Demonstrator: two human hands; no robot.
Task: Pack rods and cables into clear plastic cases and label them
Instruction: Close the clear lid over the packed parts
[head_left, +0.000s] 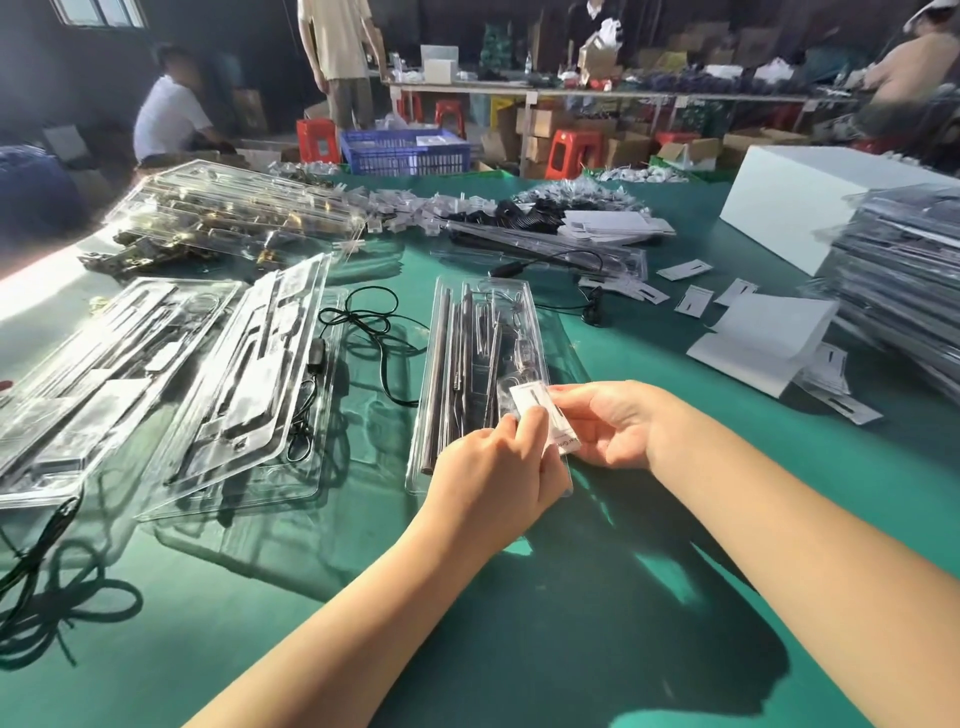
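Observation:
A clear plastic case (485, 332) with grey rods inside lies lengthwise on the green table (597, 597), straight ahead of me. Over its near end both hands hold a small white label (535, 402). My left hand (498, 475) pinches the label's near side, thumb on top. My right hand (618, 426) grips its right edge with the fingertips. A loose black cable (363, 325) lies just left of the case. Two more clear cases (249, 384) with dark parts lie further left.
Loose white labels (696, 299) and a folded white sheet (763, 343) lie to the right, beside a tall stack of packed cases (904, 291) and a white box (800, 208). More trays, clips and cables crowd the far table. People work at benches behind.

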